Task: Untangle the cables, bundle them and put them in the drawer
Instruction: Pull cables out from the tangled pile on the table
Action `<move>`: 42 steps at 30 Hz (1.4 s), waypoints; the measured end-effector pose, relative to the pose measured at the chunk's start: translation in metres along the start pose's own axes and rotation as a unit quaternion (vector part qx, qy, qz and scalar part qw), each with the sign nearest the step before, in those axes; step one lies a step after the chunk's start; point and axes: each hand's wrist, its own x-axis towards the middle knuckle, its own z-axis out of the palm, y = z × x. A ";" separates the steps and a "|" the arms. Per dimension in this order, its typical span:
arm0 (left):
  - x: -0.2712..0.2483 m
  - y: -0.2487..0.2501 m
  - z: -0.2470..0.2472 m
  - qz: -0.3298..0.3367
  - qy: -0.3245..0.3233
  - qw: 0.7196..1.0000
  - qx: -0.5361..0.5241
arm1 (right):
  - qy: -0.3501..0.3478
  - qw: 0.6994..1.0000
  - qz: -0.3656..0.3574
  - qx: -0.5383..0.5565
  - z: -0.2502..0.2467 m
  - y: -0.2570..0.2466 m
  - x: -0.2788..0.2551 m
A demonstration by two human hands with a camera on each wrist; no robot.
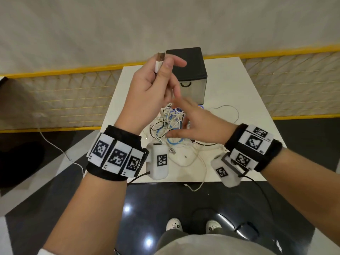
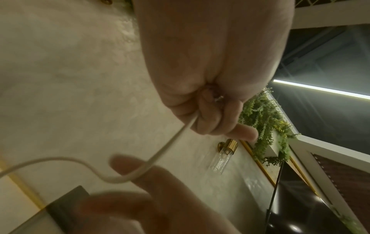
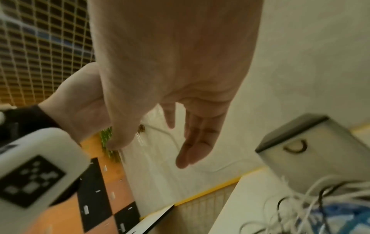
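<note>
Cables (image 1: 171,124): tangled before shut drawer (image 1: 191,89); none bundled. Left hand (image 1: 149,89) pinches white plug (image 1: 159,62); right hand (image 1: 195,120) spread, empty.

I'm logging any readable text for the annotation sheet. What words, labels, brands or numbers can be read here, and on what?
No word, brand or number reads clearly.
Left wristband: black-and-white square code markers; tiny characters under them, too small to read.
Right wristband: the same kind of markers; small marks at their edges, too blurred to read.
Two white wrist camera housings: one code marker each, no letters.
Drawer box: no label visible.
</note>
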 end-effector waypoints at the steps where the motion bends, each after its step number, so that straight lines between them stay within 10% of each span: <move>1: -0.002 0.000 0.002 -0.002 -0.006 1.000 -0.003 | -0.031 0.999 -0.029 0.015 0.007 -0.004 0.004; 9: -0.003 0.015 -0.022 0.048 0.076 0.994 -0.068 | -0.136 0.981 0.030 -0.135 0.063 0.046 -0.005; 18: -0.016 -0.028 -0.034 -0.067 0.064 0.995 0.044 | -0.330 0.875 0.206 0.288 0.050 0.008 -0.015; 27: -0.019 -0.045 -0.025 -0.109 -0.010 0.993 0.047 | -0.304 0.907 0.213 -0.199 0.044 0.041 -0.007; 31: -0.024 -0.055 -0.009 -0.137 -0.062 0.987 0.059 | -0.184 0.976 0.111 -0.017 0.039 0.024 -0.004; 35: -0.028 -0.064 0.002 -0.115 -0.067 0.990 0.042 | -0.169 0.975 0.050 0.139 0.066 0.003 -0.010; 42: -0.022 -0.071 -0.005 -0.125 0.017 0.992 -0.002 | -0.272 0.950 0.138 -0.061 0.094 0.089 -0.044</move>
